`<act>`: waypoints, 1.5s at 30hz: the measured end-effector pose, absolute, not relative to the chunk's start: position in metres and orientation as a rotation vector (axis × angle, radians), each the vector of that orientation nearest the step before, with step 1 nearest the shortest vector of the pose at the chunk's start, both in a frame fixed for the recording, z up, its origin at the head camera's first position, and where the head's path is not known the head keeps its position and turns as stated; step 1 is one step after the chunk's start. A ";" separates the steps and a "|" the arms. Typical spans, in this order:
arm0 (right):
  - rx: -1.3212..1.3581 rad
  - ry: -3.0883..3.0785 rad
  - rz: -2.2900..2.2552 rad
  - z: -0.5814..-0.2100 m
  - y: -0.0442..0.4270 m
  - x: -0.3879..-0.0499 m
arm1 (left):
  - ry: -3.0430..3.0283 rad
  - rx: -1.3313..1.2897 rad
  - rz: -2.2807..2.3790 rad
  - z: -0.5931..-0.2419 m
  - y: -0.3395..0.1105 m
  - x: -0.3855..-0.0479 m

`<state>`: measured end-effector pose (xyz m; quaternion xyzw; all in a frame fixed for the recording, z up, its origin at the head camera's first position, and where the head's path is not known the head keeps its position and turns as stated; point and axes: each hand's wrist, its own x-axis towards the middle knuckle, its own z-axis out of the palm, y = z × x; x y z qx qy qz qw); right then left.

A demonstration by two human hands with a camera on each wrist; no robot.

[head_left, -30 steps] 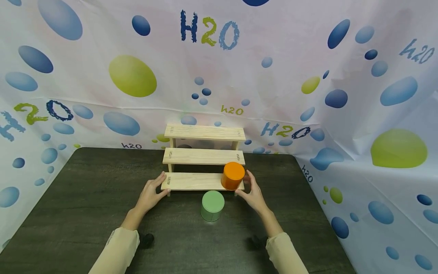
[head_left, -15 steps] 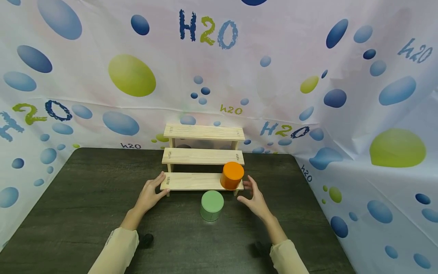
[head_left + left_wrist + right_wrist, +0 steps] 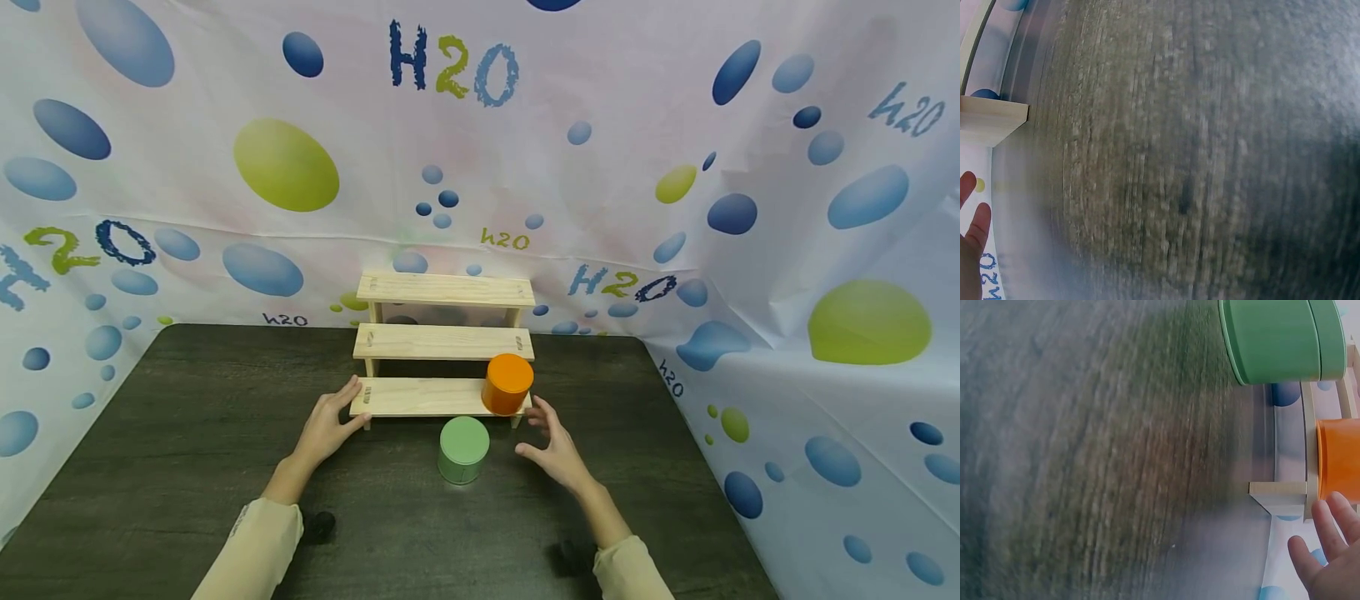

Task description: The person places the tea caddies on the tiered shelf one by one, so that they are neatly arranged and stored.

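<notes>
Compared with 1 second ago, the only real change is your right hand (image 3: pixel 561 454): it's backed off from the right end of the wooden shelf (image 3: pixel 438 341). The 2 canisters sit the same relative to it.

Going left to right: your left hand (image 3: pixel 322 427) is at the left end of the bottom board (image 3: pixel 416 398), thumb by the front corner, forefinger up the side. Looks like a light hold between those 2; the fingers showing in the left wrist view just stick out loose. My read is you're steadying the shelf, though I can't tell how hard you're pressing.

The shelf has 3 steps and stands at the back of the dark table (image 3: pixel 150 467), near the printed backdrop (image 3: pixel 630 150), probably so every step faces you. The green canister (image 3: pixel 462 450) is upright on the table just in front of the bottom board, a spot that seems handy for either hand. The orange canister (image 3: pixel 507 385) is upright on the bottom board near its right end, close to the front edge, but I'd call it stable.

Right hand's got nothing: thumb and fingers spread wide, fingertips right by the board's end. Can't tell if they touch it.
</notes>
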<state>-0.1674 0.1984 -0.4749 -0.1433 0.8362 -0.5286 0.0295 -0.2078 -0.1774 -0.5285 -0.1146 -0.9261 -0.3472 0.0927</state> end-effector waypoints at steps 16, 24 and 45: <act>-0.569 2.569 -1.598 -0.475 0.188 -0.161 | -2.747 -0.350 -1.049 -0.528 -0.178 -0.207; -0.581 2.538 -1.576 -0.474 0.181 -0.161 | -2.748 -0.346 -1.048 -0.528 -0.179 -0.207; -0.734 2.437 -1.518 -0.486 0.167 -0.169 | -2.741 -0.326 -1.041 -0.528 -0.176 -0.207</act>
